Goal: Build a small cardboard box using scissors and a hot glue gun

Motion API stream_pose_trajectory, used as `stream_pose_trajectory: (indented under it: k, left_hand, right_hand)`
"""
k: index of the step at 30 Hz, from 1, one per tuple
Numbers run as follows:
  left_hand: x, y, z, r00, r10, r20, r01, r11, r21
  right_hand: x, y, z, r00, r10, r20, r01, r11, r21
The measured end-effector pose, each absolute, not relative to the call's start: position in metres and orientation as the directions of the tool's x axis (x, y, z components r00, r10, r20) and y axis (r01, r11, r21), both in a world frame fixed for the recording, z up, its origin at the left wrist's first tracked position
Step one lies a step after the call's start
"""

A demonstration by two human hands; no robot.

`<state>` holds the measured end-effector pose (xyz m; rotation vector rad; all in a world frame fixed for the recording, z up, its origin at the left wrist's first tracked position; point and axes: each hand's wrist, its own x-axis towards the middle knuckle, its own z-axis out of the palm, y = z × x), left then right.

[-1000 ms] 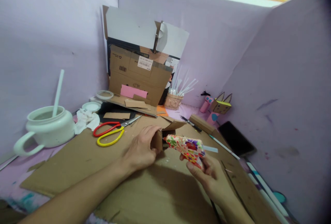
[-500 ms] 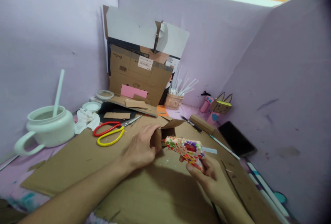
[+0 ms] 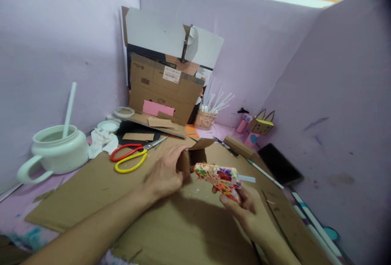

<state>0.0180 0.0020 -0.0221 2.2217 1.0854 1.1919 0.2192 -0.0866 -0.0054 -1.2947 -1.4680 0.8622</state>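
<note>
My left hand (image 3: 168, 171) grips the near left side of a small open cardboard box (image 3: 198, 158), fingers wrapped over its wall. A floral-patterned glue gun (image 3: 217, 175) is in my right hand (image 3: 242, 204), with a clear glue stick (image 3: 247, 179) poking out of its back end and a small red light glowing on its side. The gun's nozzle points left, at the edge of the box; whether it touches the cardboard I cannot tell. Under both hands lies a large flat cardboard sheet (image 3: 189, 224).
Red-and-yellow-handled scissors (image 3: 130, 157) lie left of the box. A white mug (image 3: 59, 151) stands at far left. Behind are a larger cardboard box (image 3: 161, 89) and a holder of glue sticks (image 3: 206, 119). A dark tablet or phone (image 3: 279, 163) lies at right.
The glue gun's nozzle has moved very slightly down and left along the box edge. The box has tilted a little with my left hand, which keeps its hold.
</note>
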Motion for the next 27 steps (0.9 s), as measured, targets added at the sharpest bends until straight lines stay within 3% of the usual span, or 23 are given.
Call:
stream_pose_trajectory:
  k: [27]
  left_hand:
    - [0.0166, 0.0062, -0.0197, 0.25, 0.776, 0.579, 0.492, -0.617, 0.614]
  right_hand:
    - [0.2187, -0.0865, -0.0048, 0.044, 0.977, 0.207, 0.318, 0.183, -0.93]
